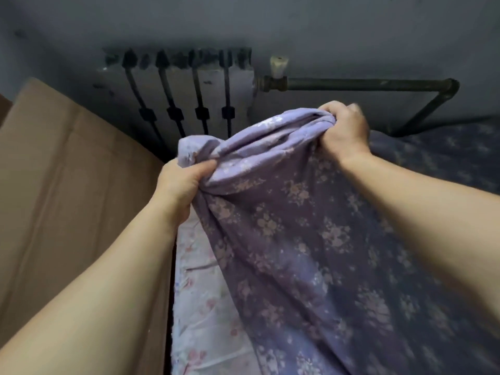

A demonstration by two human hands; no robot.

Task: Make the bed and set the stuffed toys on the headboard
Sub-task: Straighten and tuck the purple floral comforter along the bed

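A purple blanket (284, 239) with a pale flower print is lifted off the bed, its top edge bunched between both hands. My left hand (181, 182) grips the bunched edge at the left. My right hand (343, 128) grips it higher, at the right. The blanket hangs down from the hands and spreads over the bed to the right. Under it a light sheet (200, 307) with pink flowers shows along the bed's left side. No stuffed toys or headboard are in view.
A brown cardboard panel (67, 185) stands along the bed's left side. A white radiator (178, 90) with dark gaps is on the wall ahead. A dark pipe (365, 83) with a pale valve runs right from it and bends down toward the bed.
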